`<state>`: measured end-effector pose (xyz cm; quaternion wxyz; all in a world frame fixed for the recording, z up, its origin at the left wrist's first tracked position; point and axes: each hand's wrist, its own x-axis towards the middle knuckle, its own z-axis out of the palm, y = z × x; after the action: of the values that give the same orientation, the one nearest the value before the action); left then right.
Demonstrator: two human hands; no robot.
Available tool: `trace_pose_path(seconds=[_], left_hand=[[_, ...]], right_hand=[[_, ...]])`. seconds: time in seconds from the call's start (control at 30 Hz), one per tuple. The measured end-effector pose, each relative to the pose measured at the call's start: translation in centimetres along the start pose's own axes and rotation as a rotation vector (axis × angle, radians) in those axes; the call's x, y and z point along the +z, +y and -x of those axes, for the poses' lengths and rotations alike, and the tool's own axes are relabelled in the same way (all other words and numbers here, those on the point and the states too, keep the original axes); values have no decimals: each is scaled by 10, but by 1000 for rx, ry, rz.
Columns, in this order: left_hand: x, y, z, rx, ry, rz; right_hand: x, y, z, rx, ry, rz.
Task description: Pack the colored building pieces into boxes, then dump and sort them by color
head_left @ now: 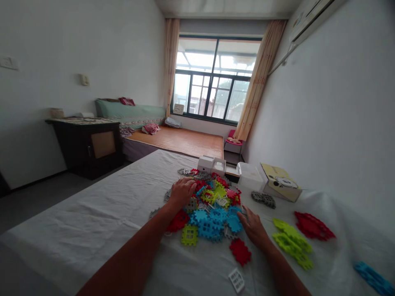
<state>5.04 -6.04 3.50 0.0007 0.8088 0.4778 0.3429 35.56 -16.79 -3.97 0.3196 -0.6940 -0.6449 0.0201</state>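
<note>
A heap of plastic building tiles with notched edges lies on the white-covered table, mixing blue tiles (210, 228), lime-green tiles (220, 190), red tiles (178, 221) and grey ones. My left hand (182, 190) rests palm down over the heap's left side, fingers stretched toward the red and grey pieces; what is beneath its palm is hidden. At the right edge of the heap is my right hand (253, 224), thumb and fingers apart beside a blue tile (235, 220). Near me lie a single red tile (240, 252) and a small white window-shaped piece (236, 280).
Right of my arm lie lime-green tiles (293, 242), red tiles (313, 226) and blue tiles (373, 277). Behind the heap stand small white boxes (205, 163), a clear plastic container (249, 176) and a yellow carton (280, 181), with grey tiles (263, 199) in front.
</note>
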Motion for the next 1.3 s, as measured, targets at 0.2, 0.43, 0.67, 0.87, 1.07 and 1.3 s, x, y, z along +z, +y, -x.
trace_pose_path(seconds=[0.2,0.43,0.67,0.87,1.07,1.3], left_hand=[[10,-17,13,29,-32,-47],[14,-13,19,163,-183,15],[12,-11,19,330,-216,123],[12,-8,20,408,-273,170],[10,-1,22,462,-290,184],[8,5,23,494,-265,154]], right_hand=[[0,-8,-1,-127,-116,-14],[-10,-11,-4,-153,-152,-136],[-7,-8,-8,-86,-125,-258],[-6,-7,-8,-52,-98,-289],[-5,-4,-8,-64,-67,-291],[-9,-1,-6,-71,-43,-240]])
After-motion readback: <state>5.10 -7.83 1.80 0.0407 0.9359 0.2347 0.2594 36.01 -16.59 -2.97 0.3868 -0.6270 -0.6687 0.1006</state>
